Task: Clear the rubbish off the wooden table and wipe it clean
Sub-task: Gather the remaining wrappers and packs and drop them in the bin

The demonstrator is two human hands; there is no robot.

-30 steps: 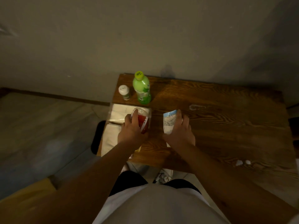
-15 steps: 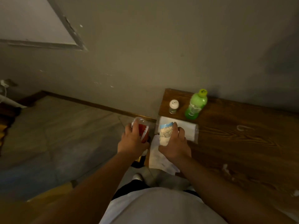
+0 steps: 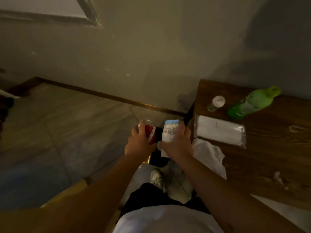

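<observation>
Left hand [image 3: 139, 143] grips a red-labelled cup [image 3: 150, 133], right hand [image 3: 176, 145] a printed carton [image 3: 169, 131] — wooden table [image 3: 269, 158] at three o'clock bearing green bottle [image 3: 252, 103], shaker [image 3: 216, 103], tissue pack [image 3: 218, 132]; a dark object beneath the hands is indistinct.

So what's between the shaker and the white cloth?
In the head view, a clear packet of white tissues lies flat on the table, between the shaker and the white cloth.

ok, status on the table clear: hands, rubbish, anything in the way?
Left hand grips red cup; right hand grips blue-print paper cup. Both past wooden table edge, over floor. Nothing blocking.
</observation>
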